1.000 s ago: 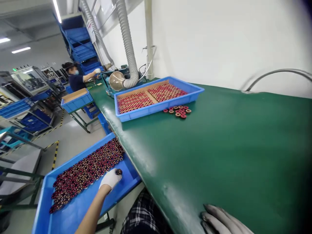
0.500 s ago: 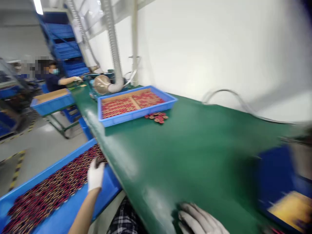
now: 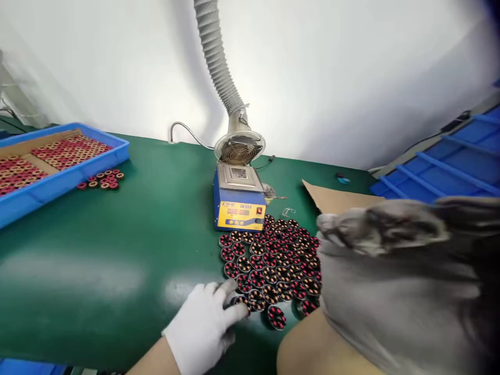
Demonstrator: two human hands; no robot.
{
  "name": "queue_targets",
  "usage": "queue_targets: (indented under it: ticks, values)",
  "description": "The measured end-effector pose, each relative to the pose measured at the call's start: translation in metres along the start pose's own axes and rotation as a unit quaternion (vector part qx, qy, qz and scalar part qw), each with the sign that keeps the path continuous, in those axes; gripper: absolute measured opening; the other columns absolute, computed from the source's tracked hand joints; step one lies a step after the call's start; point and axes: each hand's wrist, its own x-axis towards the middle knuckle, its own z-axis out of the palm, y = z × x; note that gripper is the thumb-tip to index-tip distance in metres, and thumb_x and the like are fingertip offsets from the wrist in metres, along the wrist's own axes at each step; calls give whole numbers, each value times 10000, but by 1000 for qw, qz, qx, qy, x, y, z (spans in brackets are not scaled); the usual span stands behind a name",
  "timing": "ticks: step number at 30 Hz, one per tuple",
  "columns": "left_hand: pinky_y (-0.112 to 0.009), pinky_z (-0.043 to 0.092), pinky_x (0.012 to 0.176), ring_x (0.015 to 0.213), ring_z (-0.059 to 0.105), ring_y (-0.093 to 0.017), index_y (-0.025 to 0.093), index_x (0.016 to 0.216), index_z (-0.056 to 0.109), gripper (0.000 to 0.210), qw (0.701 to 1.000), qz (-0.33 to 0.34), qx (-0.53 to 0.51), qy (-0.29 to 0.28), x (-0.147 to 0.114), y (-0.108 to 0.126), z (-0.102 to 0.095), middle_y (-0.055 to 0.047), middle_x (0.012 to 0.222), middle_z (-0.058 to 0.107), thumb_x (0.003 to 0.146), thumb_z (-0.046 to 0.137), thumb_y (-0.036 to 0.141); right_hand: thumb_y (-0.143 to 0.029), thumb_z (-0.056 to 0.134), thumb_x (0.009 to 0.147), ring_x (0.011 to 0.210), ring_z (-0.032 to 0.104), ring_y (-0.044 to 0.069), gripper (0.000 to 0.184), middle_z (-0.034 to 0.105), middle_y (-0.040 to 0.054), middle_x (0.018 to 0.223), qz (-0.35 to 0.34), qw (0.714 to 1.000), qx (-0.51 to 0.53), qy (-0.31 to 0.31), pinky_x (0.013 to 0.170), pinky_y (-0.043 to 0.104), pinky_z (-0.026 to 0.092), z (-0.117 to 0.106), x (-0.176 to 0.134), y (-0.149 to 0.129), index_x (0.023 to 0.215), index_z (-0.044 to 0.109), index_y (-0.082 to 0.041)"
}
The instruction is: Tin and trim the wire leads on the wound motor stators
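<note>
My left hand (image 3: 203, 328), in a white glove, reaches to the lower left edge of a group of motor stators (image 3: 269, 260) with red and copper-coloured windings. Its thumb and fingers close round one dark stator (image 3: 242, 301) at that edge. A single stator (image 3: 276, 317) stands tilted just right of it. My right hand (image 3: 390, 276), in a stained grey-white glove, looms large and blurred at the right, over the group's right side. How its fingers lie, and whether they hold anything, I cannot make out.
Behind the stators stands a blue and yellow box with a display, perhaps a solder pot (image 3: 240, 213), under a ribbed duct (image 3: 219, 57). A blue tray (image 3: 78, 179) of stators sits left, several loose stators (image 3: 104, 179) beside it. Cardboard (image 3: 336, 198) and blue trays (image 3: 449, 161) lie right.
My view has swung right from the long blue tray to the box and stator group. My left hand has left that tray and is at the group's edge. My right hand appears raised and nearer.
</note>
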Motion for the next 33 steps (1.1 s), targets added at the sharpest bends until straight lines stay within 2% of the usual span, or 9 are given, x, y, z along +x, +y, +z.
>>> queue_targets:
  ticks: [5,9,11,13,16,19,22,27,33]
  values:
    - [-403,483,728,1041,497,-299,196,926,573,230,980,42,184,56,16,0,10,-90,1172,558,737,685,263,-342,655,694,642,645,182,47,684,-25,647,-187,936,233,-185,670,331,530,13,-8,-19,658,679,-357]
    - [-424,431,798,1121,437,-298,170,890,576,64,935,17,244,257,18,-12,-41,-76,1129,581,829,558,176,-243,633,758,741,640,146,93,702,-35,796,-223,924,243,-192,693,267,519,38,5,-11,810,688,-298]
    - [-435,419,794,1115,436,-312,171,888,568,89,878,26,254,406,21,-6,-81,-80,1137,563,832,518,124,-277,601,793,793,620,131,98,693,-24,853,-208,935,228,-174,751,249,488,53,16,-5,856,677,-272]
    - [-454,419,801,1091,447,-335,165,883,569,106,821,41,263,505,27,4,-115,-99,1122,550,790,569,113,-329,581,807,854,603,132,154,678,-7,930,-154,928,249,-230,800,252,463,64,24,-2,919,659,-259]
    - [-473,417,827,1097,432,-354,173,903,576,155,767,46,256,586,40,16,-138,-106,1116,531,756,610,143,-370,626,763,903,597,145,222,665,9,965,-25,843,381,-380,825,267,460,72,26,-4,949,640,-250]
    - [-460,422,831,1092,439,-330,188,902,552,126,747,44,210,630,51,15,-137,-109,1138,493,778,575,189,-300,743,641,850,610,127,277,672,0,899,41,789,476,-386,808,237,464,73,23,-8,891,644,-234]
    - [-444,444,829,1105,436,-315,164,1029,481,304,758,21,124,640,53,6,-134,-155,1207,409,751,583,234,-226,770,575,770,617,145,275,679,23,833,-29,851,412,-324,744,255,488,75,25,-9,821,652,-197]
    - [-385,418,859,1074,464,-225,203,1224,407,415,869,82,143,466,44,-18,-138,-76,1179,502,822,406,106,-158,728,541,652,588,166,222,648,4,691,-192,931,199,-239,609,281,497,85,33,0,725,611,-202]
    - [-300,453,770,893,546,-162,222,1092,482,322,884,102,60,452,41,-28,-144,-1,1004,600,784,468,130,-131,733,532,722,602,174,362,639,1,786,-224,903,207,-304,659,286,498,79,42,11,857,616,-237]
